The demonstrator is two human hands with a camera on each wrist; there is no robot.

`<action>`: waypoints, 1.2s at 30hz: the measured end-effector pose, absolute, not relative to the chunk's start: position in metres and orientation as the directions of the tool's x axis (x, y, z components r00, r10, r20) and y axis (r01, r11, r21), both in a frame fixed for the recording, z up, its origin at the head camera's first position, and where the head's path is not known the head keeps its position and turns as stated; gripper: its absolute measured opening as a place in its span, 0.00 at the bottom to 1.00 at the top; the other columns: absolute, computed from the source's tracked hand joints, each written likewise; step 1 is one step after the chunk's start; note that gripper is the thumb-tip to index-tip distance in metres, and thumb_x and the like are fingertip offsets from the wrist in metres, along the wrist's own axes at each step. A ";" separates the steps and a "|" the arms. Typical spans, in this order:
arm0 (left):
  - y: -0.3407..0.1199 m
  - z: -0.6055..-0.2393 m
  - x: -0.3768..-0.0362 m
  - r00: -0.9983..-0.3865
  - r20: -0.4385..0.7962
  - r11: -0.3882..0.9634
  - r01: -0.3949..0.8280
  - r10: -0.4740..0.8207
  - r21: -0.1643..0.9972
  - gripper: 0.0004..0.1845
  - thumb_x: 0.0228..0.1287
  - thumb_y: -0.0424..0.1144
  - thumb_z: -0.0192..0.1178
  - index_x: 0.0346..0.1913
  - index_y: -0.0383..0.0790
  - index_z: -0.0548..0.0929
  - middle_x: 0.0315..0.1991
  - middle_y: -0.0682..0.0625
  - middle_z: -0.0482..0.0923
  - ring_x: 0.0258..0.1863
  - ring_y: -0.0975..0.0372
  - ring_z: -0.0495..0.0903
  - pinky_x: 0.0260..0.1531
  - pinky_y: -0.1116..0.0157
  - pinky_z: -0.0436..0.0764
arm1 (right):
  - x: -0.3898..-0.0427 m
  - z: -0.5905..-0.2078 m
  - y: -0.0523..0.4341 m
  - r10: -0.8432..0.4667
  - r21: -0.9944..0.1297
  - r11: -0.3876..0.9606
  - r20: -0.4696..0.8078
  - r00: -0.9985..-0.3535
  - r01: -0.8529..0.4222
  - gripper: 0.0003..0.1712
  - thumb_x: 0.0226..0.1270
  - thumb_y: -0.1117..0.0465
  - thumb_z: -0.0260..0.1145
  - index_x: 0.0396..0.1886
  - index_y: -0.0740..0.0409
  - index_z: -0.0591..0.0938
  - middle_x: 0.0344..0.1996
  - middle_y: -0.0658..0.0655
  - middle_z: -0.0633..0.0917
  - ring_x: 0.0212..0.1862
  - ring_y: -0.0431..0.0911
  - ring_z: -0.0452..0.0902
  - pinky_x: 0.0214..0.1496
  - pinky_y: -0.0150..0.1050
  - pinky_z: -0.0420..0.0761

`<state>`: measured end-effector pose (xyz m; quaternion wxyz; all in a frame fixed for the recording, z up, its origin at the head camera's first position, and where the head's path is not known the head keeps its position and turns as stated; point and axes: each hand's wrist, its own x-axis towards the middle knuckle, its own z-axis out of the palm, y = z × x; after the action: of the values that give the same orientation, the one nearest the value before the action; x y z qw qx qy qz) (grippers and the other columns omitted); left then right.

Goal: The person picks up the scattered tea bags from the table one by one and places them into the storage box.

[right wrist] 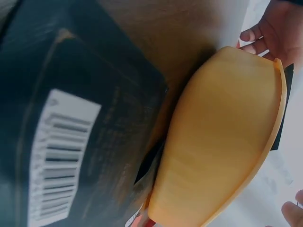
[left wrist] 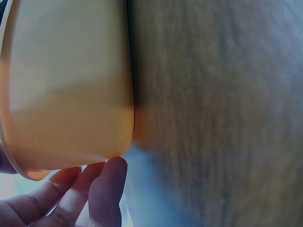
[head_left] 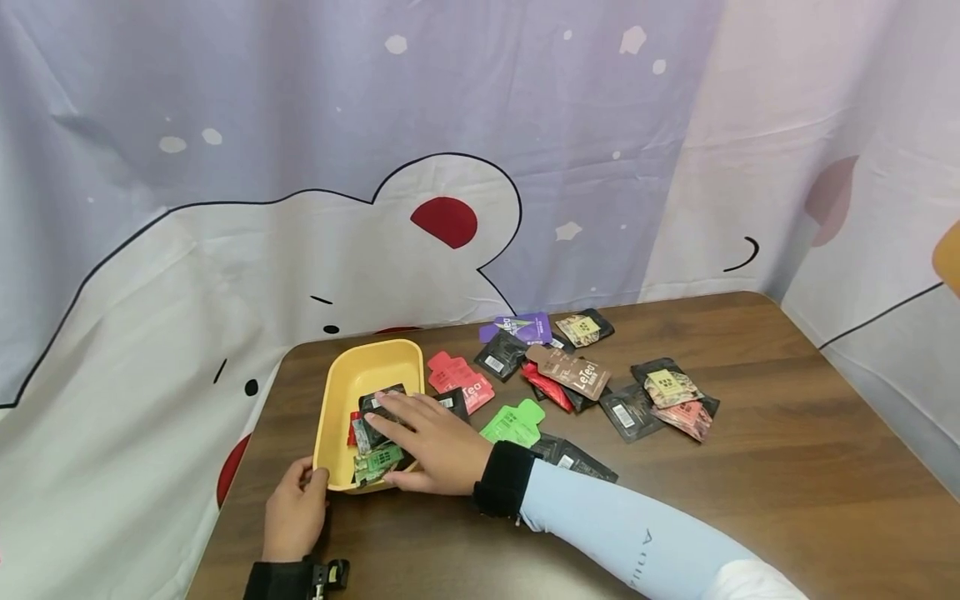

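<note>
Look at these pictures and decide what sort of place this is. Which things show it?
Probably a makeshift indoor recording corner, not a kitchen or shop: a brown wooden table pushed against a hung cartoon-bear cloth, with loose drink sachets and a yellow tray the only things set out.

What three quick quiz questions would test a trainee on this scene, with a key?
1. True or false: the left hand holds the yellow tray by its near corner.
2. The right hand rests on: A) packets in the tray, B) the green packet, C) bare table.
3. What colour is the packet nearest the curtain?

Key: 1 true; 2 A; 3 purple.
</note>
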<state>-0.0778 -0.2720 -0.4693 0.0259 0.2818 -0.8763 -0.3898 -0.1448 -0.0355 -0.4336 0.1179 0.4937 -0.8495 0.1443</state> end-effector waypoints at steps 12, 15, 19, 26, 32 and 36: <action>-0.274 -0.468 -0.075 -0.840 -0.174 0.543 -0.475 -0.514 0.693 0.24 0.76 0.43 0.45 0.67 0.32 0.72 0.55 0.33 0.78 0.43 0.51 0.82 0.34 0.61 0.83 | -0.139 -0.440 -0.005 -0.778 -0.191 0.521 0.295 -0.555 -0.832 0.42 0.71 0.38 0.61 0.80 0.45 0.60 0.78 0.55 0.64 0.79 0.48 0.58 0.80 0.51 0.59; -0.273 -0.468 -0.075 -0.839 -0.173 0.544 -0.477 -0.516 0.690 0.25 0.76 0.43 0.45 0.67 0.32 0.72 0.54 0.33 0.78 0.43 0.51 0.82 0.34 0.60 0.84 | -0.137 -0.441 0.008 -0.773 -0.225 0.530 0.268 -0.575 -0.818 0.42 0.72 0.39 0.61 0.80 0.45 0.60 0.78 0.55 0.64 0.79 0.49 0.58 0.81 0.52 0.58; -0.272 -0.469 -0.076 -0.839 -0.171 0.543 -0.476 -0.517 0.692 0.24 0.75 0.43 0.45 0.66 0.33 0.73 0.54 0.34 0.79 0.43 0.51 0.82 0.33 0.61 0.84 | -0.133 -0.444 0.030 -0.760 -0.239 0.554 0.245 -0.602 -0.798 0.42 0.71 0.39 0.62 0.79 0.48 0.62 0.77 0.57 0.65 0.79 0.51 0.59 0.80 0.53 0.59; -0.272 -0.468 -0.076 -0.840 -0.167 0.542 -0.472 -0.516 0.695 0.24 0.74 0.42 0.46 0.65 0.33 0.74 0.53 0.34 0.79 0.41 0.52 0.82 0.30 0.65 0.81 | -0.124 -0.452 0.065 -0.699 -0.309 0.638 0.150 -0.699 -0.705 0.46 0.68 0.40 0.66 0.79 0.49 0.61 0.77 0.60 0.64 0.78 0.54 0.59 0.79 0.57 0.58; -0.272 -0.468 -0.076 -0.841 -0.166 0.545 -0.471 -0.515 0.694 0.24 0.75 0.43 0.45 0.65 0.32 0.73 0.53 0.34 0.79 0.41 0.52 0.82 0.31 0.64 0.82 | -0.114 -0.461 0.098 -0.655 -0.335 0.684 0.109 -0.748 -0.648 0.49 0.65 0.39 0.68 0.79 0.52 0.61 0.77 0.63 0.64 0.78 0.58 0.59 0.78 0.62 0.58; -0.272 -0.469 -0.077 -0.842 -0.165 0.547 -0.469 -0.513 0.693 0.24 0.75 0.43 0.45 0.66 0.33 0.73 0.53 0.34 0.79 0.42 0.52 0.82 0.32 0.64 0.82 | -0.110 -0.462 0.121 -0.620 -0.349 0.708 0.111 -0.777 -0.614 0.51 0.63 0.40 0.70 0.79 0.55 0.61 0.76 0.65 0.65 0.77 0.61 0.60 0.76 0.65 0.59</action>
<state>-0.0766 -0.2722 -0.4693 0.0287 0.2794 -0.8790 -0.3854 -0.1099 0.1211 -0.4624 -0.0075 0.3338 -0.9240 0.1864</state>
